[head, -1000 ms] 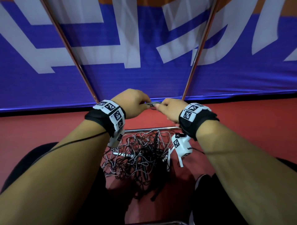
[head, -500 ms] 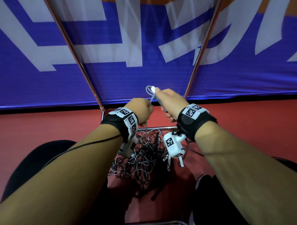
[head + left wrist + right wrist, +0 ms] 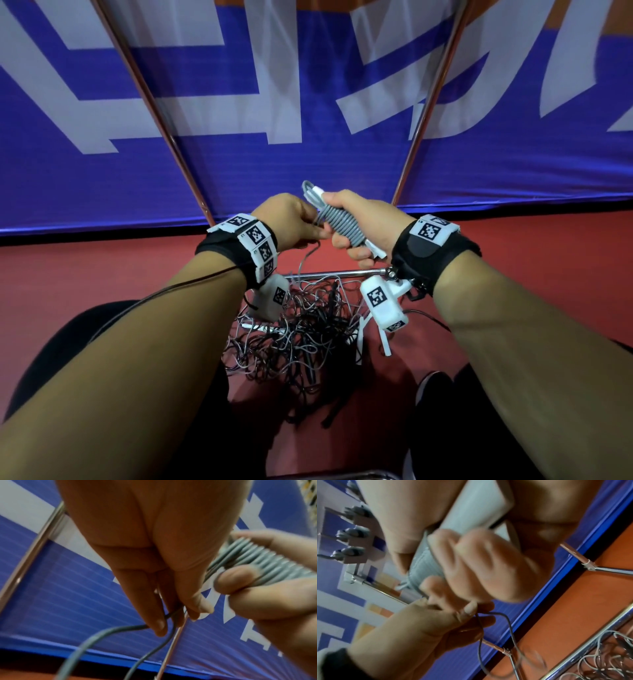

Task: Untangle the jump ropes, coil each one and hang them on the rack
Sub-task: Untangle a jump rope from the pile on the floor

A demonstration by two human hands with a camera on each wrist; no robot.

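Observation:
My right hand [image 3: 356, 222] grips a bundle of white handles [image 3: 474, 511] with grey rope coiled tightly round them [image 3: 342, 226], held tilted at chest height. Just left of it, my left hand [image 3: 291, 222] pinches the loose grey strand [image 3: 102, 632] between thumb and fingertips [image 3: 202, 607]; the strand drops from there to the floor. The wound coil [image 3: 265, 566] shows beside the left hand's fingers. Below both hands a tangle of grey, white and black ropes [image 3: 301, 335] lies on the red floor.
Two slanted metal rack poles [image 3: 161, 102] [image 3: 431, 96] rise before a blue and white banner [image 3: 308, 154]. A low chrome crossbar [image 3: 339, 273] runs above the tangle. Rack hooks [image 3: 351, 534] show at the upper left of the right wrist view. My dark trouser legs [image 3: 479, 411] flank the pile.
The bundle was held level between both hands; my right hand has tipped it upright and raised it, and my left hand now pinches the trailing strand beside it.

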